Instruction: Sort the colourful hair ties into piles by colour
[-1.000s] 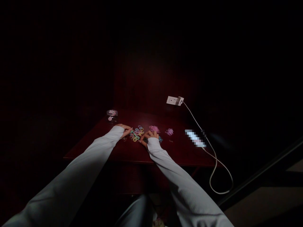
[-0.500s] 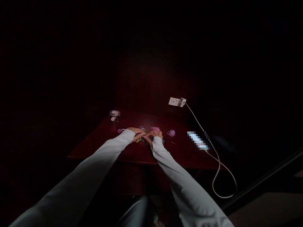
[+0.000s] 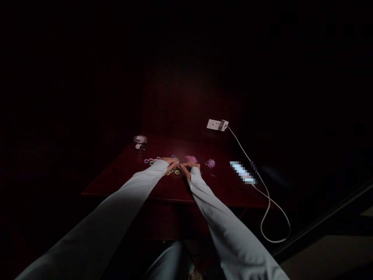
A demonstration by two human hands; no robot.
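On a dark red table [image 3: 163, 186] lies a scatter of small coloured elastic rings [image 3: 151, 160]. My left hand [image 3: 171, 164] rests among them with its fingers curled. My right hand [image 3: 190, 167] sits just beside it, fingertips pinched toward the left hand's. Both seem closed on something tiny between them, too small and dim to name. Grey sleeves cover both arms to the wrists.
Two pink piles [image 3: 191, 158] [image 3: 210, 163] lie right of my hands. A small clear jar [image 3: 140, 140] stands at the table's back left. A blurred lit phone [image 3: 242, 173] lies at right, with a white cable [image 3: 268, 206] running to a wall socket [image 3: 216, 125]. The surroundings are dark.
My hands have come together over the rings. The left hand moved right toward the right hand, leaving several rings uncovered at its left.
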